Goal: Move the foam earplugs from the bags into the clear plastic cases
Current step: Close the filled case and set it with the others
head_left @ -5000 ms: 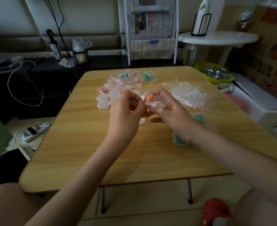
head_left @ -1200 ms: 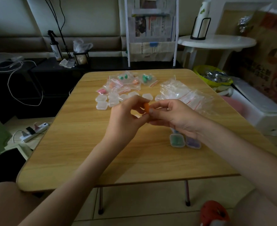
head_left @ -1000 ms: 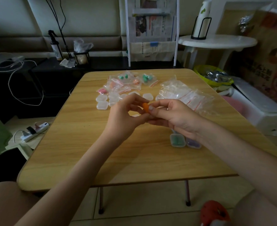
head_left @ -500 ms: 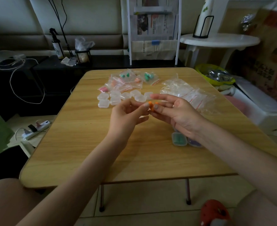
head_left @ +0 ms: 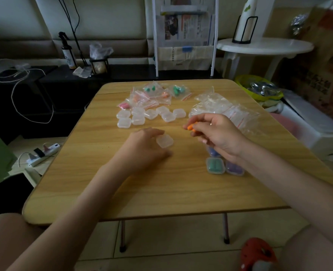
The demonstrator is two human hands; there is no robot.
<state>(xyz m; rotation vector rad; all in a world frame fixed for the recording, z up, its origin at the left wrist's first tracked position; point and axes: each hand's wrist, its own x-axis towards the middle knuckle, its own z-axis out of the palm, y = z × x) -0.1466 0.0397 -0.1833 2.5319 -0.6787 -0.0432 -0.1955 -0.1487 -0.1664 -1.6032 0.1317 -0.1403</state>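
On the wooden table (head_left: 107, 184), the left hand (head_left: 142, 149) curls round an empty clear case (head_left: 164, 140) while the right hand (head_left: 218, 135) pinches orange earplugs (head_left: 191, 127) just above, so it should hold the case still, pop the lid, and drop them in gently.

Matt wood-grain table (head_left: 161, 182), glossy crinkled plastic bags (head_left: 220, 106), frosted smooth plastic cases (head_left: 138, 119).
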